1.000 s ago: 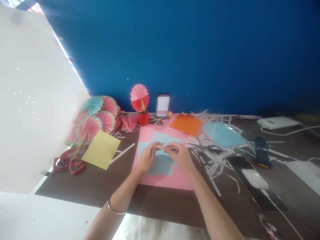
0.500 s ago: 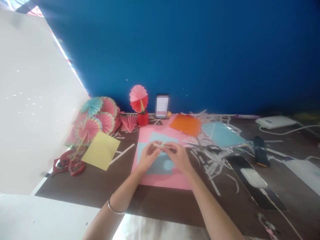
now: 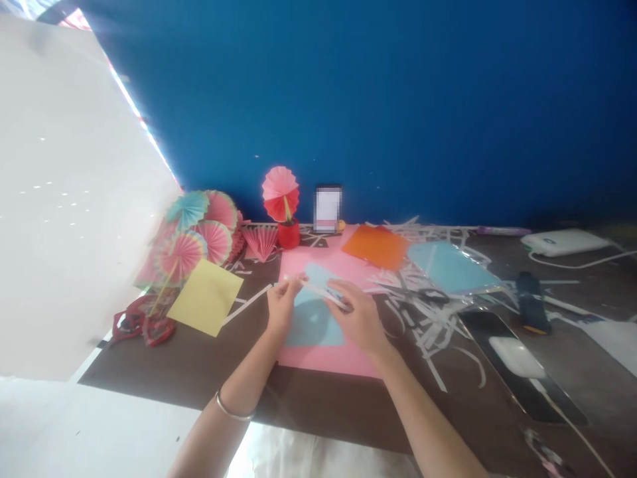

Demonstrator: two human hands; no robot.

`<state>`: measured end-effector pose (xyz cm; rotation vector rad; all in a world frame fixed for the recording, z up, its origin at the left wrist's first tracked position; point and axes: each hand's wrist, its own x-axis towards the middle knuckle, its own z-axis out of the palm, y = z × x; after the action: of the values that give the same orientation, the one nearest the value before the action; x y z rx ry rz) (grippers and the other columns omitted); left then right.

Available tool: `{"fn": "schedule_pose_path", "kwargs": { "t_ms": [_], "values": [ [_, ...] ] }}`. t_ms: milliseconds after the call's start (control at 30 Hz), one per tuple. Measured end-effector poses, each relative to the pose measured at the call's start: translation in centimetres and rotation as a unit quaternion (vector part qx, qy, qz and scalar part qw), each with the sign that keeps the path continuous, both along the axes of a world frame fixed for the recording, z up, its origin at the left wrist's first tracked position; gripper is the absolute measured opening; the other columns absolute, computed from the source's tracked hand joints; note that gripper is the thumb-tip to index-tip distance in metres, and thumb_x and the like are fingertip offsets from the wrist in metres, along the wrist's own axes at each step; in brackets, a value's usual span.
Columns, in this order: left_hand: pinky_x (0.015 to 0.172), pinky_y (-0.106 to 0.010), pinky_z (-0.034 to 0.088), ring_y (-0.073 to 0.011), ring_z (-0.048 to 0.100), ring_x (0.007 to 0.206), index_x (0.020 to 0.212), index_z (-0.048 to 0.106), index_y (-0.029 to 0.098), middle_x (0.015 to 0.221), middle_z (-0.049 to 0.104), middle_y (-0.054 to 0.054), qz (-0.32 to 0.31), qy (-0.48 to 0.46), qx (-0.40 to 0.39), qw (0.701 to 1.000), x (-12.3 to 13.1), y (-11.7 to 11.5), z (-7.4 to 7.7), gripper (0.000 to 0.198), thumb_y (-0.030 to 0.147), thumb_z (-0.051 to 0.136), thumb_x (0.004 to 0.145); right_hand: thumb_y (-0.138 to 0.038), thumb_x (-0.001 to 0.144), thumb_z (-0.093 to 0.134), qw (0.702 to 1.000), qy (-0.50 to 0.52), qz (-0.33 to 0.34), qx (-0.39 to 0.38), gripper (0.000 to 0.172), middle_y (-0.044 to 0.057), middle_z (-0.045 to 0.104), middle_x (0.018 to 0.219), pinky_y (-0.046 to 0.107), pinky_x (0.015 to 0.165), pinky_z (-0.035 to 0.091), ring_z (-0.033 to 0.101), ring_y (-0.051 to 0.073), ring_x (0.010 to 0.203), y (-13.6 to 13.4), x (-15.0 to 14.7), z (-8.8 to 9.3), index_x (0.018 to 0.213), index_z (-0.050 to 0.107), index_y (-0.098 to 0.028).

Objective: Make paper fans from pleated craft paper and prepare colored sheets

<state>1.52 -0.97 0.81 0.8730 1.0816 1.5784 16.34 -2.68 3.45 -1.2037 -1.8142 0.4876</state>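
Between my two hands stretches a thin white strip (image 3: 317, 289), probably paper or tape. My left hand (image 3: 281, 305) pinches its left end with thumb and forefinger. At the other end, the fingers of my right hand (image 3: 359, 320) are closed on the strip. Both hands are above a light blue paper sheet (image 3: 313, 325), which lies on a larger pink sheet (image 3: 328, 360). A silver bangle (image 3: 231, 410) circles the left wrist.
Left are a yellow sheet (image 3: 208, 297), folded paper fans (image 3: 182, 255) and red scissors (image 3: 142, 322). Behind stand a paper flower in a red pot (image 3: 288, 234) and a propped phone (image 3: 327, 207). Rightward lie an orange sheet (image 3: 375, 246), white paper strips (image 3: 432, 332) and a black phone (image 3: 502, 352).
My hands have moved apart, the left one leftward, and the white strip now spans the gap between them. Before, the fingertips were close together. The whole view has shifted slightly.
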Motion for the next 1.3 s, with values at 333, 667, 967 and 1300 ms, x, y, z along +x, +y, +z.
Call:
{"fn": "schedule_pose_path", "kwargs": {
  "t_ms": [333, 667, 967, 1300],
  "values": [
    [0.083, -0.04, 0.05, -0.0232, 0.066, 0.083, 0.084, 0.069, 0.011, 0.083, 0.07, -0.009, 0.012, 0.012, 0.021, 1.0, -0.2, 0.2, -0.2, 0.036, 0.044, 0.063, 0.071, -0.019, 0.088, 0.039, 0.966, -0.228, -0.006, 0.118, 0.031, 0.004, 0.063, 0.098, 0.022, 0.057, 0.044, 0.061, 0.012, 0.068, 0.2, 1.2, -1.0, 0.106, 0.063, -0.028],
    [0.08, -0.039, 0.052, -0.0208, 0.067, 0.076, 0.08, 0.068, 0.011, 0.078, 0.07, -0.007, 0.017, 0.019, 0.007, 1.0, -0.3, 0.3, -0.2, 0.035, 0.045, 0.06, 0.073, -0.011, 0.084, 0.041, 0.952, -0.276, -0.016, 0.131, 0.037, 0.003, 0.065, 0.099, 0.022, 0.056, 0.042, 0.061, 0.012, 0.068, 0.3, 1.3, -1.0, 0.108, 0.062, -0.028],
    [0.084, -0.041, 0.05, -0.0241, 0.066, 0.084, 0.083, 0.069, 0.01, 0.084, 0.07, -0.009, 0.004, 0.018, -0.005, 1.0, -0.4, 0.3, -0.1, 0.038, 0.046, 0.061, 0.072, -0.019, 0.087, 0.04, 0.966, -0.234, -0.017, 0.112, 0.031, 0.002, 0.066, 0.095, 0.021, 0.06, 0.043, 0.061, 0.012, 0.069, 0.3, 1.2, -1.0, 0.104, 0.065, -0.027],
    [0.094, -0.039, 0.04, -0.026, 0.052, 0.111, 0.102, 0.063, 0.016, 0.117, 0.059, -0.012, -0.204, 0.002, 0.028, 0.979, 0.4, -0.3, 0.0, 0.039, 0.039, 0.066, 0.07, -0.023, 0.087, 0.044, 0.99, -0.093, -0.006, 0.107, 0.023, 0.002, 0.067, 0.087, 0.024, 0.07, 0.047, 0.062, 0.013, 0.078, 0.4, 0.8, -1.2, 0.098, 0.065, -0.025]
  ]
}}
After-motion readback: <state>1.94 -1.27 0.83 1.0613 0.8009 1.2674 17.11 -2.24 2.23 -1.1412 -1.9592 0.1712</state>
